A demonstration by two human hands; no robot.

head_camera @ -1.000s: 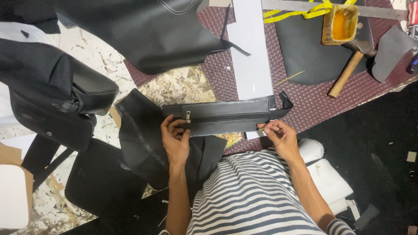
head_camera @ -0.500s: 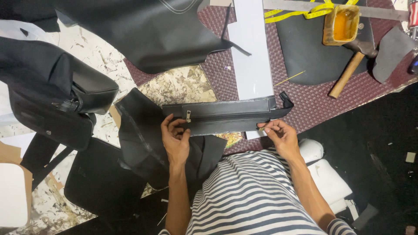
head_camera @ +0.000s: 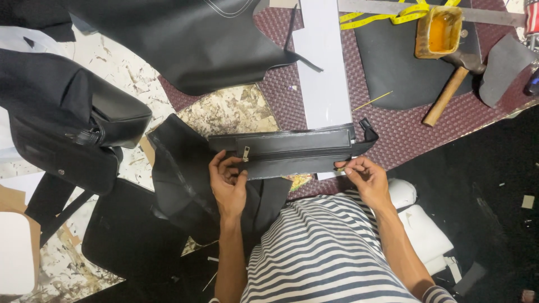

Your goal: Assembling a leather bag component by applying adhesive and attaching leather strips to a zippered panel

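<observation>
Holding a long black zippered leather panel [head_camera: 292,150] at the centre of the frame, the left hand [head_camera: 227,182] pinches its near edge beside the zipper pull [head_camera: 245,154], while the right hand [head_camera: 365,177] grips the opposite end. A hammer [head_camera: 449,90] lies on the worktop [head_camera: 404,134] at upper right, a black bag [head_camera: 67,129] at left.

Even, soft overhead light, sharp focus, faint sheen on black leather, dark right edge.
</observation>
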